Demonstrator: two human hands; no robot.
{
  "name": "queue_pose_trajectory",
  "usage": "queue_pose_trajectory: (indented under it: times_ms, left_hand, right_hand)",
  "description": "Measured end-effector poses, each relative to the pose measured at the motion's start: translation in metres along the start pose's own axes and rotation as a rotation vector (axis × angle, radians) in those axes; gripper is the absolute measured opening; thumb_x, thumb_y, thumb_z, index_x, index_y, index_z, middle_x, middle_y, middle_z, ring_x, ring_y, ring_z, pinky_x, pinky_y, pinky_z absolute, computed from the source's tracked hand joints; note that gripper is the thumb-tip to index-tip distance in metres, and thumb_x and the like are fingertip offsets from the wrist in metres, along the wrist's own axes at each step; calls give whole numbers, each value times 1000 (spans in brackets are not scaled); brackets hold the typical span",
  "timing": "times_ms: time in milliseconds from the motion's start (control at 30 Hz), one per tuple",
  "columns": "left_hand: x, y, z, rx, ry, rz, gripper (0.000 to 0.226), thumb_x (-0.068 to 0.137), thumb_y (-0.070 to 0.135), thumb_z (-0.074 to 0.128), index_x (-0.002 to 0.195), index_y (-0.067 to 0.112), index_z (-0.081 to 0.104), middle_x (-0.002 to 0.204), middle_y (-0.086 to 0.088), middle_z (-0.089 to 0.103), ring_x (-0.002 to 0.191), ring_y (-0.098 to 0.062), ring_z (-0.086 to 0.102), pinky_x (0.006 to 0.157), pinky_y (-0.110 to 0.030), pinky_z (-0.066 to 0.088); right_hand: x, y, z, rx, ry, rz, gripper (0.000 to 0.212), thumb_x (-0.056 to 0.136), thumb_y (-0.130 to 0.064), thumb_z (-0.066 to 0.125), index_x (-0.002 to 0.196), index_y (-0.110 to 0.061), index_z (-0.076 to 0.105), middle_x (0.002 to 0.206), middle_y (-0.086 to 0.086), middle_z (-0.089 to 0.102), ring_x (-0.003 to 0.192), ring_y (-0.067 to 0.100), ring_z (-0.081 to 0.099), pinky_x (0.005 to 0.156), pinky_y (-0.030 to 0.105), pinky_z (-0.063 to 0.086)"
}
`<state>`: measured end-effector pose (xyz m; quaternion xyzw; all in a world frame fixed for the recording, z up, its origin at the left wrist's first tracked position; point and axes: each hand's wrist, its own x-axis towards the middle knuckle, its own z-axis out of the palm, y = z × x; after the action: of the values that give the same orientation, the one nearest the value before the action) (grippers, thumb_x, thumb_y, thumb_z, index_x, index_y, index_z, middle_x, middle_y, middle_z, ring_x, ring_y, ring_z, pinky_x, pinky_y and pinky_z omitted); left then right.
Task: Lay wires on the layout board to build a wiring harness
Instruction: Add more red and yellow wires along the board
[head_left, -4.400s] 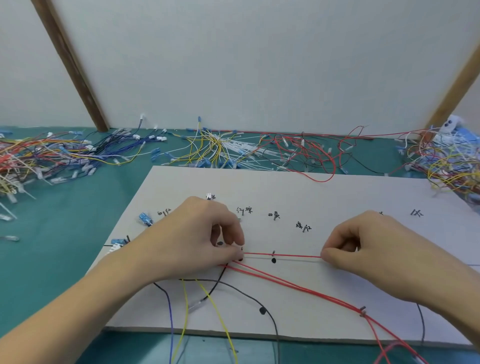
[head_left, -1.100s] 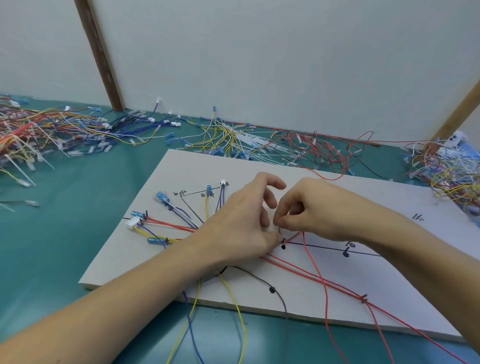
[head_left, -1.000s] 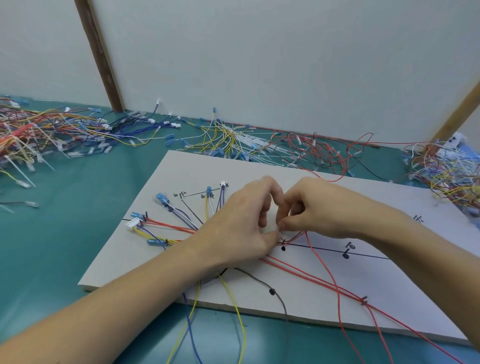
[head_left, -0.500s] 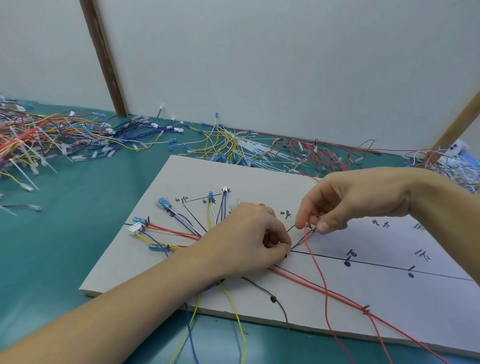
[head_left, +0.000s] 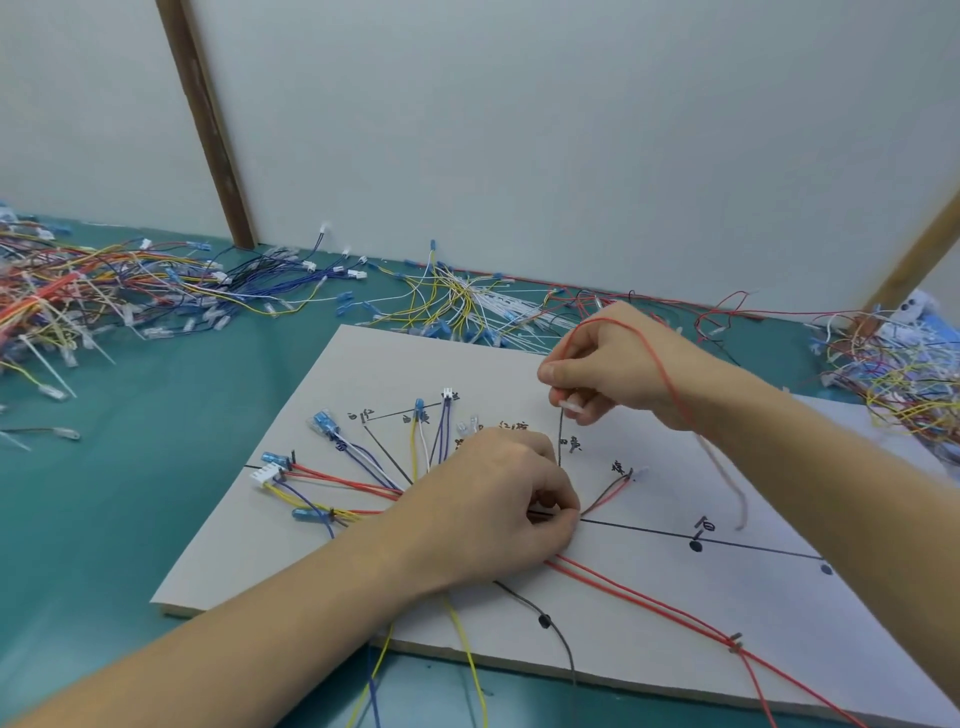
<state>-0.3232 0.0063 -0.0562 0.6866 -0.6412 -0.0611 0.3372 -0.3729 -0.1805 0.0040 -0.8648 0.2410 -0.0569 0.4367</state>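
Observation:
The white layout board (head_left: 322, 525) lies on the green table, with black drawn lines and labels. Coloured wires (head_left: 358, 480) fan out on its left part, ending in blue and white terminals. My left hand (head_left: 498, 512) rests on the board where the wires meet and pinches them together with curled fingers. My right hand (head_left: 618, 366) is raised above the board's far part and pinches the clear terminal end of a red wire (head_left: 670, 387). That wire loops over the back of the hand and hangs down blurred to the right. More red wires (head_left: 649, 603) run toward the board's near right edge.
Heaps of loose wires lie along the back of the table: a multicoloured heap (head_left: 78, 296) at left, yellow and white ones (head_left: 467, 306) in the middle, another tangle (head_left: 893, 374) at right. A white wall with two wooden struts (head_left: 205, 124) stands behind.
My right hand has lifted up and away from the left hand, carrying the red wire's end toward the board's far side. The left hand has stayed on the wire junction.

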Motion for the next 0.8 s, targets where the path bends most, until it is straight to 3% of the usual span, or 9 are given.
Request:
queue_pose_trajectory:
  times_ms: [100, 200, 267, 433, 533, 600, 667, 733, 800]
  left_hand:
    - [-1, 0, 1, 44, 20, 14, 11, 87, 26, 71, 88, 21, 81, 83, 6, 62, 79, -8, 57, 77, -29, 50]
    - [-1, -2, 2, 105, 53, 56, 12, 87, 26, 72, 87, 19, 81, 83, 4, 62, 83, -15, 56, 79, -30, 47]
    - [-1, -2, 2, 139, 58, 77, 15, 88, 27, 70, 85, 17, 81, 84, 3, 65, 86, -18, 56, 81, -31, 46]
    - [-1, -4, 2, 215, 24, 71, 27, 92, 33, 59, 80, 17, 77, 84, 3, 69, 90, -21, 56, 81, -39, 48]
    - [-2, -8, 1, 196, 34, 57, 28, 92, 36, 61, 77, 17, 74, 79, 5, 69, 89, -18, 55, 79, -40, 49]
    - [-2, -10, 0, 200, 35, 44, 29, 92, 40, 63, 75, 19, 74, 76, 6, 69, 88, -15, 52, 79, -40, 49]
    - [-2, -9, 1, 194, 39, 28, 30, 91, 41, 65, 74, 19, 75, 72, 6, 69, 85, -14, 53, 78, -38, 49]
    - [-2, -6, -1, 157, 90, 6, 28, 86, 34, 66, 67, 16, 74, 63, 4, 66, 73, -15, 55, 70, -36, 48]
    - [-4, -3, -6, -1, 269, -38, 26, 77, 19, 63, 52, 12, 60, 49, 1, 49, 54, -16, 45, 54, -33, 40]
  right_hand:
    - [13, -8, 14, -218, 43, 1, 12, 88, -10, 73, 80, -2, 77, 68, 7, 76, 52, 17, 59, 49, 24, 50]
    - [22, -12, 27, -175, 13, 100, 9, 88, -5, 74, 83, 3, 75, 73, 15, 77, 63, 28, 72, 72, 39, 64]
    - [25, -15, 33, -134, 5, 132, 13, 88, -1, 73, 93, 10, 72, 77, 18, 76, 67, 31, 72, 84, 49, 63]
    - [22, -25, 41, -180, -42, 39, 4, 89, -4, 75, 87, -1, 78, 74, 15, 77, 69, 31, 74, 71, 37, 64]
    - [16, -27, 42, -253, -49, -23, 4, 86, -7, 77, 82, -6, 80, 72, 11, 77, 72, 31, 77, 74, 39, 65]
    - [10, -27, 41, -286, -60, -95, 5, 84, -11, 77, 81, -12, 81, 71, 6, 77, 72, 25, 77, 74, 38, 64]
    - [2, -27, 39, -303, -80, -156, 6, 84, -16, 77, 82, -18, 81, 72, -4, 77, 70, 10, 73, 64, 26, 58]
    - [-5, -26, 37, -340, -106, -205, 9, 87, -17, 74, 83, -22, 81, 74, -10, 77, 69, 1, 69, 56, 18, 49]
    - [-10, -25, 37, -376, -146, -241, 14, 90, -14, 70, 86, -22, 81, 77, -8, 77, 74, 4, 69, 62, 20, 51]
